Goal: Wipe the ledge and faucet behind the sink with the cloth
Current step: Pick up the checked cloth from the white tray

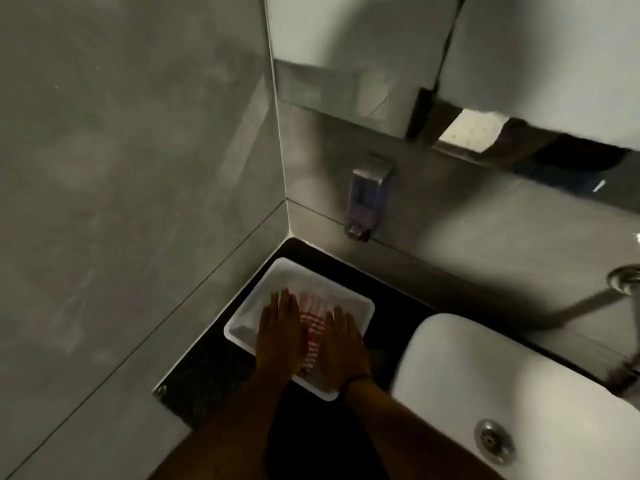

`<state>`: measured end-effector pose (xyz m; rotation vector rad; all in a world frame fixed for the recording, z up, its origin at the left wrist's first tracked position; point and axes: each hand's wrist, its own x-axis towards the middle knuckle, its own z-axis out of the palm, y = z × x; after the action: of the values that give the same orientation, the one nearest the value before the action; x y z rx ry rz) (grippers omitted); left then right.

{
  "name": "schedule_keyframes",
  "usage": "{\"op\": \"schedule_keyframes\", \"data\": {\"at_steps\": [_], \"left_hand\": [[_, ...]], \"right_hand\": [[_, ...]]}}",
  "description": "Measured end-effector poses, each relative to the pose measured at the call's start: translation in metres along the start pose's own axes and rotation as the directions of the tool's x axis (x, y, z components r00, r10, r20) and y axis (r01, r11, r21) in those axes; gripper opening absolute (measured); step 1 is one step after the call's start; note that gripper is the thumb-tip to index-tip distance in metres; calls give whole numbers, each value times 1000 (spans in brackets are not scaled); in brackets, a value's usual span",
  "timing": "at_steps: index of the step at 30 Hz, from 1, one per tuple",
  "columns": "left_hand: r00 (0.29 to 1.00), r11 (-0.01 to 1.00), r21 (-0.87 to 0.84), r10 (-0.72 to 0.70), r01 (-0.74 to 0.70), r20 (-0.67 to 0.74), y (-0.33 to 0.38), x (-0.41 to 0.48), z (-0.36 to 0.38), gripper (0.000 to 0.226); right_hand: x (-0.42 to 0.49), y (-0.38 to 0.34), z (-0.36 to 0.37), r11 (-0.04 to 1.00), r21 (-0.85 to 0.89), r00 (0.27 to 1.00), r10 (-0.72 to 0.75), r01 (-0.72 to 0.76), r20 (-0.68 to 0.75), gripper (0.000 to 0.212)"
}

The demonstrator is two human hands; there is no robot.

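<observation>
A red-and-white striped cloth (311, 327) lies in a white rectangular tray (277, 289) on the dark counter, in the corner left of the sink. My left hand (281, 330) and my right hand (343, 348) lie flat, fingers stretched out, over the cloth, one on each side, and hide most of it. The white sink (485, 368) is at the lower right, with its drain (493, 436). Only a bit of the chrome faucet (627, 280) shows at the right edge. The dark ledge (433, 285) runs behind the sink along the wall.
A metal soap dispenser (369, 199) hangs on the back wall above the tray. Above it a mirror edge and a white paper dispenser (540, 64) stick out. Grey tiled walls close in the corner at the left and behind.
</observation>
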<state>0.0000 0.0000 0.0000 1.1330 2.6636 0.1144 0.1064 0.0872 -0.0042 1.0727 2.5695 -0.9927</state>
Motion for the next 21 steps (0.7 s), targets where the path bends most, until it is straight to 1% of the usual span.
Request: {"op": "schedule_keyframes", "data": {"at_steps": [1, 2, 4, 5, 6, 7, 9, 10, 12, 13, 14, 15, 16, 17, 18, 19, 20, 21], "left_hand": [[996, 996, -53, -68, 71, 52, -5, 11, 9, 71], [990, 986, -108, -122, 129, 67, -9, 20, 13, 70], [970, 961, -147, -222, 236, 102, -19, 38, 25, 74], [957, 948, -150, -262, 279, 127, -21, 48, 28, 76], [942, 939, -142, -289, 313, 169, -24, 55, 31, 78], [924, 930, -131, -312, 345, 219, -26, 63, 32, 79], [883, 908, -131, -339, 397, 324, -31, 78, 37, 77], [867, 896, -151, -344, 419, 362, -34, 82, 39, 74], [859, 865, -235, -333, 442, 388, -40, 88, 46, 63], [867, 842, -302, -325, 448, 378, -44, 91, 47, 53], [874, 816, -362, -320, 451, 366, -49, 93, 46, 42], [880, 795, -409, -311, 448, 360, -53, 95, 42, 33], [886, 772, -457, -296, 442, 357, -57, 96, 38, 27], [894, 734, -525, -270, 431, 357, -60, 95, 34, 22], [904, 669, -616, -230, 416, 360, -62, 93, 30, 19], [911, 586, -703, -187, 403, 367, -62, 89, 25, 17], [918, 508, -768, -150, 391, 369, -60, 85, 18, 15], [925, 449, -812, -113, 374, 363, -58, 81, 9, 16]], "right_hand": [[14, -3, 8, 991, 98, 996, 85, -86, 13, 77], [23, -8, 12, 963, 207, 985, 175, -173, 9, 69], [40, -16, 21, 901, 327, 947, 318, -287, -45, 60], [50, -19, 27, 883, 341, 927, 367, -324, -71, 59], [56, -24, 31, 850, 362, 905, 423, -382, -38, 63], [63, -28, 36, 802, 402, 876, 483, -442, -2, 70], [74, -33, 44, 725, 420, 807, 589, -545, 31, 85], [79, -34, 46, 673, 456, 771, 634, -583, 50, 87], [83, -34, 49, 541, 581, 721, 683, -608, 118, 77], [88, -33, 51, 456, 646, 685, 713, -613, 147, 74], [89, -31, 49, 432, 671, 691, 702, -603, 169, 73], [89, -31, 44, 454, 669, 731, 653, -588, 199, 67], [89, -28, 39, 485, 662, 757, 623, -571, 197, 54], [89, -25, 37, 505, 661, 781, 590, -554, 205, 36], [85, -21, 32, 517, 682, 813, 545, -518, 205, 22], [81, -18, 27, 492, 734, 838, 510, -468, 192, 15], [76, -14, 19, 442, 787, 850, 493, -429, 186, 15], [68, -11, 11, 350, 842, 849, 483, -410, 213, 15]]}}
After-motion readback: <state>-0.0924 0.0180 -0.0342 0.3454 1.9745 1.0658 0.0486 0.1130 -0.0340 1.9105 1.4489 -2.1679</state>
